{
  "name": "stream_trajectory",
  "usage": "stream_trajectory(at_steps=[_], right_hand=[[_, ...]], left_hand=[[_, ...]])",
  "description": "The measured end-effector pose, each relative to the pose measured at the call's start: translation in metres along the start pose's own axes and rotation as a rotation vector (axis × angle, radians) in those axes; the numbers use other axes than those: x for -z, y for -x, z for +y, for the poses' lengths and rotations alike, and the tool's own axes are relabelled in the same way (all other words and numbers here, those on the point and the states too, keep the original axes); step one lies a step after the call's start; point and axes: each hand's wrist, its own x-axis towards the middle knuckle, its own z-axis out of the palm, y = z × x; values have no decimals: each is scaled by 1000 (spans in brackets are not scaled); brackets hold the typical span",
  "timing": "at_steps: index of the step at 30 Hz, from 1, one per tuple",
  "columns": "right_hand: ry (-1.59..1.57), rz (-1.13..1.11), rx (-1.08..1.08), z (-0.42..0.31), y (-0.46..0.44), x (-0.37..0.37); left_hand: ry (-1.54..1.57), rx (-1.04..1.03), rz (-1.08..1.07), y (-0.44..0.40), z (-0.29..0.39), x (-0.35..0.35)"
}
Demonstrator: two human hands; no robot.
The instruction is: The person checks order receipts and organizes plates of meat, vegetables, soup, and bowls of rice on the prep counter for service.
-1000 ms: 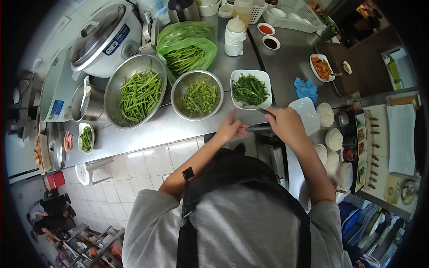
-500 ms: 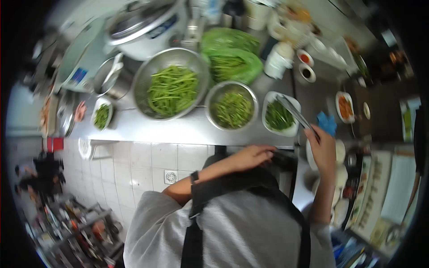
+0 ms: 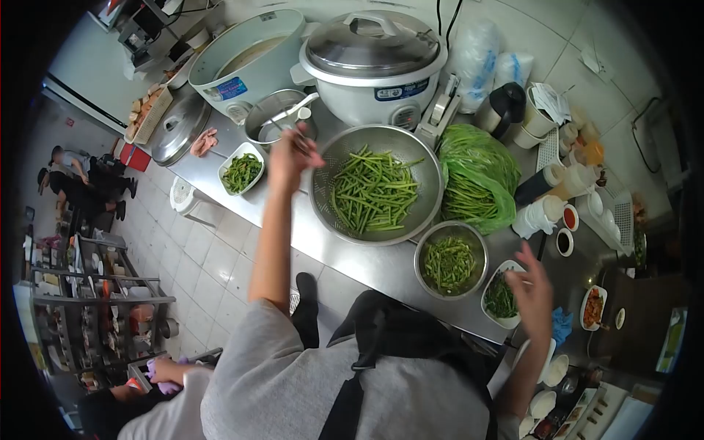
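My left hand is raised at the rim of a steel pot, closed on what look like metal tongs, partly hidden by blurred fingers. A white-handled utensil leans in that pot. To its right, a perforated steel colander contains cut green stalks. My right hand is open and holds nothing, fingers spread over the right edge of a white dish of dark greens. Beside that dish, a steel bowl contains chopped greens.
A rice cooker and a pale green tub stand behind. A green bag of stalks touches the colander. A small white dish of greens lies left. Sauce bottles stand right. Co-workers are far left; another's gloved hand is lower left.
The tongs have left my right hand and now appear in my left, which has moved up and left to the pot. My right hand has opened. The view has turned and shifted left.
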Motion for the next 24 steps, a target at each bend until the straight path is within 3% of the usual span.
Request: stream_trajectory(at_steps=[2, 4, 5, 7, 9, 11, 12, 14, 16, 18, 19, 22, 24], right_hand=[[86, 77, -160, 67, -11, 47], [133, 137, -288, 167, -15, 94], [174, 175, -370, 205, -10, 116], [462, 192, -499, 246, 9, 151], [847, 189, -620, 290, 30, 170], [982, 87, -850, 287, 43, 173], [1003, 164, -815, 291, 53, 166], [983, 201, -773, 295, 65, 156], [896, 128, -769, 296, 66, 152], [936, 193, -686, 308, 66, 160], [952, 222, -641, 315, 65, 162], [406, 470, -656, 285, 62, 182], [591, 421, -568, 276, 60, 191]], left_hand=[[-103, 175, 114, -62, 13, 48], [-78, 373, -11, -137, 3, 117], [-138, 481, 25, -154, 11, 128], [-398, 367, 55, -187, 8, 159], [-650, 250, 217, -179, 33, 154], [-779, 76, 264, -139, 52, 94], [-916, -50, 211, -85, 54, 29], [-783, -97, -147, 20, 39, -84], [-606, 198, -688, 90, -1, -139], [-375, 658, -1279, 159, -54, -190], [-352, 796, -1430, 185, -84, -209], [-773, 542, -1479, 220, -135, -233], [-941, 384, -1519, 233, -152, -239]])
